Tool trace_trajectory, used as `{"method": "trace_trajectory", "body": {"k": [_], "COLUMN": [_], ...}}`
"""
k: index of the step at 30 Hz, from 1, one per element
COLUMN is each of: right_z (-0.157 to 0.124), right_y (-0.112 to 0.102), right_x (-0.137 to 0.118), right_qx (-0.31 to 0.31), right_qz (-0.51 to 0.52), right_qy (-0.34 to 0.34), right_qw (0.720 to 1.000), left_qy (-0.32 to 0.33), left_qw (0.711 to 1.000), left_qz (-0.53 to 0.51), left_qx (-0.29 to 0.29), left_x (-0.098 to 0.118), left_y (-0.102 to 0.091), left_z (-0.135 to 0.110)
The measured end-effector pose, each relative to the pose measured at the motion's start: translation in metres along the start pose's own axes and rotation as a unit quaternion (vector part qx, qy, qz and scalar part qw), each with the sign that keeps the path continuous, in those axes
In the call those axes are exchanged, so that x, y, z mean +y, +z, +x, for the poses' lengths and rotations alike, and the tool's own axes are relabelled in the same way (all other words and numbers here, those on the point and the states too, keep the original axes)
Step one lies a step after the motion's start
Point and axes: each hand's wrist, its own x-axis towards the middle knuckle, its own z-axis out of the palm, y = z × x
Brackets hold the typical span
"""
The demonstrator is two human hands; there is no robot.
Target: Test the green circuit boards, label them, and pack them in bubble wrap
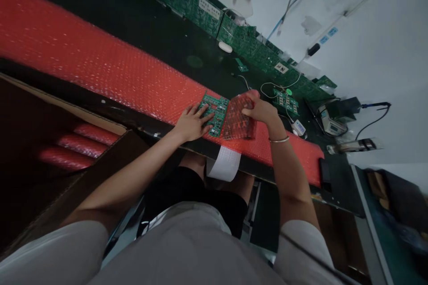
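Note:
A green circuit board (216,111) lies flat on a long strip of red bubble wrap (100,67) spread over the dark bench. My left hand (193,121) rests on the board's near end, fingers stretched out flat. To its right, my right hand (262,110) grips the edge of a piece of red bubble wrap (238,121) that covers the part next to the board, folded up off the strip. A bracelet sits on my right wrist.
An open cardboard box (83,151) at the left holds red bubble-wrapped rolls (83,138). Rows of green circuit boards (234,31) line the bench's far edge. Another board (286,101) with wires, a small device (329,120) and cables lie to the right. White paper (224,164) hangs off the near edge.

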Motion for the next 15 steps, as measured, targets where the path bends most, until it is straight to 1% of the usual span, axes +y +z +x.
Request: {"method": "trace_trajectory", "body": {"k": [4, 7, 9, 12, 14, 15], "right_z": [-0.001, 0.007, 0.015, 0.024, 0.028, 0.029], "right_y": [-0.011, -0.011, -0.006, 0.010, 0.024, 0.031], "right_x": [-0.043, -0.074, -0.096, -0.133, -0.154, -0.161], "right_qx": [-0.003, 0.002, 0.013, 0.035, 0.031, 0.023], "right_qz": [-0.103, -0.118, -0.101, -0.065, -0.052, -0.044], "right_qy": [-0.015, -0.037, -0.054, -0.093, -0.109, -0.116], "right_qw": [0.995, 0.992, 0.993, 0.993, 0.992, 0.992], "left_qy": [0.011, 0.005, -0.023, -0.084, -0.112, -0.124], "left_qw": [1.000, 0.999, 0.994, 0.971, 0.953, 0.947], "left_qz": [-0.008, -0.045, -0.104, -0.217, -0.272, -0.283], "left_qx": [-0.014, 0.003, 0.033, 0.062, 0.071, 0.083], "left_x": [-0.002, -0.007, -0.014, -0.031, -0.042, -0.047], "left_y": [-0.001, -0.002, -0.005, -0.011, -0.017, -0.021], "left_z": [0.001, 0.004, 0.009, 0.020, 0.024, 0.023]}}
